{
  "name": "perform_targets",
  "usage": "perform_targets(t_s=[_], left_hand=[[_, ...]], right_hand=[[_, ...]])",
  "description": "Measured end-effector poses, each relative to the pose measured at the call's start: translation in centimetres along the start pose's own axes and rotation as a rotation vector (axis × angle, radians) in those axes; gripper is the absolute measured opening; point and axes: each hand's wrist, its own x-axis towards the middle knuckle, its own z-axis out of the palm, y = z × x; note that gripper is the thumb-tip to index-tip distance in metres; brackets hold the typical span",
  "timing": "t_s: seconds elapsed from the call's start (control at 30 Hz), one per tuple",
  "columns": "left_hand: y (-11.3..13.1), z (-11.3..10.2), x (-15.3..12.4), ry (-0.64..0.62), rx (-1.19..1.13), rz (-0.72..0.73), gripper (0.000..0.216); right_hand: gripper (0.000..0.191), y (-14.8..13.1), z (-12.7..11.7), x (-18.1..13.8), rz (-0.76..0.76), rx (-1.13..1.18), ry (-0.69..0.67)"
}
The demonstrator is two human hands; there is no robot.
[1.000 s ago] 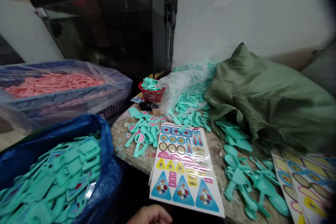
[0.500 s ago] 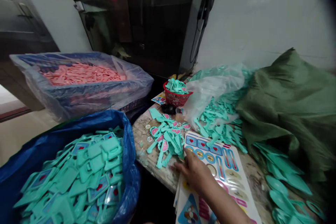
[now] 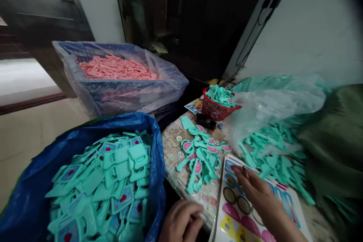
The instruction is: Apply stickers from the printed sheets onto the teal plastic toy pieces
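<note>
Over the top of a sticker sheet (image 3: pixel 227 204) is my right hand (image 3: pixel 262 196), its thumb and forefinger pinched together at the heart stickers. Whether a sticker is between those fingertips is hidden. My left hand (image 3: pixel 181 221) is low in the view, between the blue bag and the table edge, with curled fingers; what they hold, if anything, does not show. Yellow, pink and round stickers show on the sheet, which lies on a stack of sheets. Just beyond it is a pile of turquoise plastic spoons (image 3: pixel 202 155), several bearing pink watermelon stickers.
A blue bag (image 3: pixel 159 147) of turquoise plastic pieces, some with heart stickers, stands at left. Behind it is a plastic-lined blue crate (image 3: pixel 113 87) of pink pieces. A red basket (image 3: pixel 217 111) stands at the table's back. Clear plastic (image 3: pixel 255 109) and green cloth (image 3: pixel 334 143) lie right.
The view has swung left, so things appear farther right. My left hand has come into view at the bottom. My right hand has moved from the sheet's left edge onto its heart stickers.
</note>
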Motion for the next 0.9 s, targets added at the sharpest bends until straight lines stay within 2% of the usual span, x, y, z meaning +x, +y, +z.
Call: perform_targets(t_s=[0.03,0.1,0.2,0.27,0.37,0.5,0.67,0.9], left_hand=[[0.6,0.3,1.1,0.088,0.074,0.062,0.032],[1.9,0.8,3.7,0.207,0.218,0.096,0.053],[3.8,1.2,7.5,0.223,0.427,0.0,0.092],[4.5,1.4,9.5,0.169,0.532,-0.066,0.102],[4.4,1.6,11.1,0.137,0.623,-0.137,0.101],[3.6,2.0,11.2,0.132,0.705,-0.145,0.08],[4.0,2.2,10.6,0.091,0.747,-0.102,0.07],[4.7,2.0,10.8,0.036,0.852,-0.086,0.076]], right_hand=[[0.042,0.2,-0.4,0.6,0.015,0.026,0.011],[0.043,0.5,-0.6,1.8,0.033,0.059,0.01],[0.045,1.2,-0.3,3.1,0.017,0.102,-0.049],[0.043,1.7,0.0,3.5,-0.013,0.13,-0.095],[0.037,2.1,0.0,3.5,0.008,0.187,-0.112],[0.038,2.1,-0.4,3.2,0.109,0.245,-0.132],[0.041,3.0,-0.1,3.6,-0.019,0.247,-0.147],[0.042,4.1,0.8,4.0,-0.097,0.348,-0.158]])
